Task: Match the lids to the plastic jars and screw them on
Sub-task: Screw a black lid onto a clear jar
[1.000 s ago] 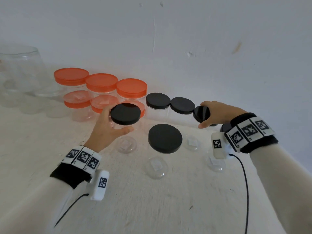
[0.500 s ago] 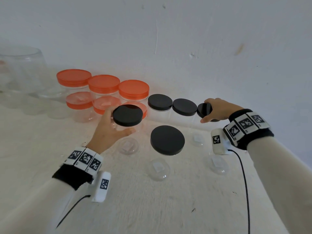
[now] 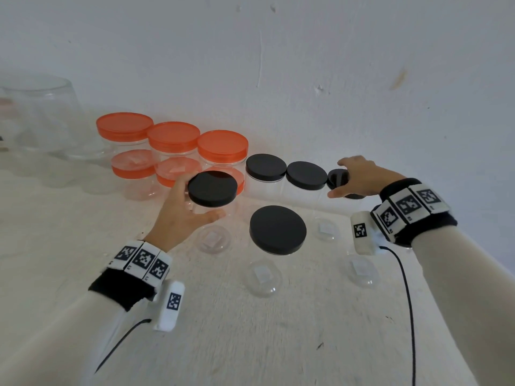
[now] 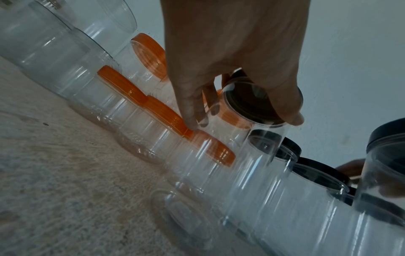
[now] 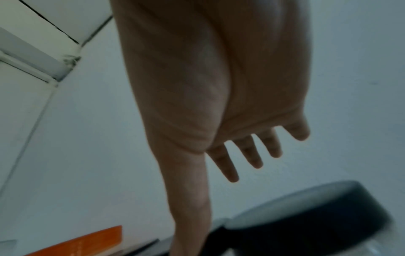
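My left hand (image 3: 178, 215) grips a clear jar with a black lid (image 3: 211, 188) just in front of the orange-lidded jars. In the left wrist view its thumb (image 4: 291, 110) lies on the lid's (image 4: 252, 102) rim and its fingers curl round the jar wall. My right hand (image 3: 359, 176) hovers over the rightmost black-lidded jar (image 3: 337, 176) in the back row. The right wrist view shows this hand (image 5: 219, 86) with straight, spread fingers holding nothing, the black lid (image 5: 306, 216) below it.
Two more black-lidded jars (image 3: 266, 167) (image 3: 306, 175) stand by the wall, and another (image 3: 277, 229) stands nearer me. Several orange-lidded jars (image 3: 173, 134) fill the back left. A large clear container (image 3: 36, 112) is at the far left. The wall is close behind.
My right hand and the rightmost black-lidded jar have shifted back toward the wall, in line with the row. The left hand and its jar have hardly moved.
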`<state>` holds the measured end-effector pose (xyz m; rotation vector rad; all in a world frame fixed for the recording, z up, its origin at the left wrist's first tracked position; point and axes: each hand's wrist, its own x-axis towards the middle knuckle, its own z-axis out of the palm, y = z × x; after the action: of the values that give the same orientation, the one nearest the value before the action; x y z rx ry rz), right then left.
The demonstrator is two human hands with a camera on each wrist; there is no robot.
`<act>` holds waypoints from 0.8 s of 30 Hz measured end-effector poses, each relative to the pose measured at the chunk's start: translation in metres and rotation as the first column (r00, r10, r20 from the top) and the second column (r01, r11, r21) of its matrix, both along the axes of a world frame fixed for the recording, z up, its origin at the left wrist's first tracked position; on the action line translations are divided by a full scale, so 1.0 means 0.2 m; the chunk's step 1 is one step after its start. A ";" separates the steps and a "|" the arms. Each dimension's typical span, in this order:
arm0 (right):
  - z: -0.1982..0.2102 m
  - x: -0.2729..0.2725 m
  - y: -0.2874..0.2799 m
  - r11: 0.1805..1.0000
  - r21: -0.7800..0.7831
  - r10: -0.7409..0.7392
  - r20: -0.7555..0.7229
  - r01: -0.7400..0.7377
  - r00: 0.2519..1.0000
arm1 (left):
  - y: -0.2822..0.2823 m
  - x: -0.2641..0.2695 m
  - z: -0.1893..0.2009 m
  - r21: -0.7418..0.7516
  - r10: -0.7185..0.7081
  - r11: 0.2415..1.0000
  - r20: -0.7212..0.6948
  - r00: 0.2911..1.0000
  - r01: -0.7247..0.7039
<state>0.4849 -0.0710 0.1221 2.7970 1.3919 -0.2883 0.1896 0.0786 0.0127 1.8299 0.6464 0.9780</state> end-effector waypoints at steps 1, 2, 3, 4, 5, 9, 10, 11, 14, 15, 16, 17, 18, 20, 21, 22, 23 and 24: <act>0.01 -0.02 0.00 0.998 0.051 0.029 0.013 -0.030 0.999 | 0.00 0.00 0.00 0.002 0.002 1.000 -0.004 1.000 -0.002; 0.03 -0.05 -0.01 0.990 0.119 0.074 0.019 -0.076 0.997 | 0.00 0.00 0.00 0.008 0.004 1.000 -0.009 1.000 -0.004; 0.05 -0.09 -0.01 0.972 0.196 0.129 0.014 -0.129 0.992 | 0.00 0.00 0.00 0.013 0.005 1.000 -0.013 1.000 -0.005; 0.07 -0.14 -0.01 0.945 0.271 0.191 0.001 -0.184 0.982 | 0.00 0.00 0.00 0.016 0.008 1.000 -0.019 1.000 -0.008; 0.08 -0.19 -0.02 0.914 0.332 0.254 -0.024 -0.232 0.967 | 0.00 -0.01 0.00 0.019 0.013 1.000 -0.028 1.000 -0.012; 0.07 -0.41 -0.09 0.859 0.354 0.474 -0.274 -0.370 0.837 | 0.00 -0.01 0.01 0.050 0.037 0.998 -0.064 0.997 -0.034; 0.05 -0.46 -0.12 0.854 0.315 0.508 -0.325 -0.415 0.798 | 0.00 -0.01 0.02 0.059 0.039 0.998 -0.075 0.996 -0.035; 0.03 -0.51 -0.14 0.843 0.276 0.536 -0.348 -0.462 0.769 | 0.00 -0.01 0.02 0.062 0.041 0.997 -0.083 0.996 -0.036; -0.10 -0.59 -0.15 0.784 0.225 0.620 -0.268 -0.578 0.737 | 0.00 -0.01 0.02 0.046 0.032 0.999 -0.088 0.996 -0.028; -0.14 -0.60 -0.16 0.772 0.242 0.634 -0.229 -0.588 0.739 | 0.00 -0.01 0.02 0.040 0.024 0.999 -0.087 0.996 -0.020; -0.17 -0.61 -0.16 0.770 0.267 0.633 -0.201 -0.580 0.748 | 0.00 -0.01 0.02 0.032 0.013 0.999 -0.086 0.996 -0.010; -0.19 -0.61 -0.17 0.777 0.287 0.619 -0.186 -0.561 0.763 | -0.01 -0.01 0.02 0.026 0.001 1.000 -0.083 0.997 0.001; -0.20 -0.60 -0.17 0.792 0.294 0.596 -0.180 -0.536 0.782 | -0.02 0.00 0.02 0.019 -0.009 1.000 -0.079 0.997 0.011; -0.21 -0.57 -0.18 0.827 0.293 0.537 -0.154 -0.481 0.830 | -0.03 0.01 0.03 0.004 -0.036 0.999 -0.071 0.997 0.036; -0.21 -0.56 -0.19 0.838 0.299 0.510 -0.127 -0.457 0.851 | -0.05 0.02 0.03 -0.001 -0.053 0.999 -0.064 0.997 0.053; -0.22 -0.55 -0.19 0.846 0.303 0.485 -0.099 -0.438 0.869 | -0.06 0.03 0.03 -0.008 -0.071 0.997 -0.055 0.996 0.071; -0.22 -0.54 -0.19 0.853 0.300 0.465 -0.065 -0.428 0.883 | -0.07 0.04 0.04 -0.024 -0.087 0.996 -0.045 0.995 0.086; -0.23 -0.53 -0.19 0.861 0.286 0.446 -0.022 -0.421 0.895 | -0.08 0.05 0.03 -0.046 -0.099 0.994 -0.032 0.995 0.098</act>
<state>0.3788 -0.1099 0.0766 2.5733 2.1833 -0.2247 0.2003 0.0620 0.0197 1.8255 0.5881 0.8625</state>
